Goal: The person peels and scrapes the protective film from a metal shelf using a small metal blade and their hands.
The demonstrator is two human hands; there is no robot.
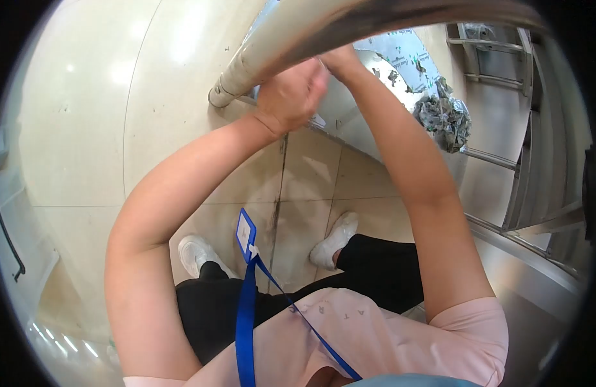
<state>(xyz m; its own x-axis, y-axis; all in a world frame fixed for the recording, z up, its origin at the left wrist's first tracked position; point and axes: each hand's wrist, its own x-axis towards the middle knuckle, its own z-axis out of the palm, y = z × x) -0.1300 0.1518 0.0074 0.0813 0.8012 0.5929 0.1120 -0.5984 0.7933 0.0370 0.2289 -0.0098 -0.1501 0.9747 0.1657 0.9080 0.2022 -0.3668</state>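
My left hand [291, 97] is curled into a loose fist under the round metal tube [272, 48]; its fingers are slightly blurred, and what they hold is hidden. Close beside it, my right hand [340, 62] reaches under the same tube, which hides its fingers. Both hands are over a shiny metal panel [349, 119]. Light blue printed film [391, 46] covers part of the panel's far side and has torn edges. A crumpled wad of film [445, 119] lies near the panel's right edge, beyond my right forearm.
A metal rack [498, 155] with several bars stands along the right. My shoes [337, 240] are on the tiled floor [79, 142]. A badge [245, 233] on a blue lanyard hangs below my hands. A translucent plastic container [20, 238] is at the far left.
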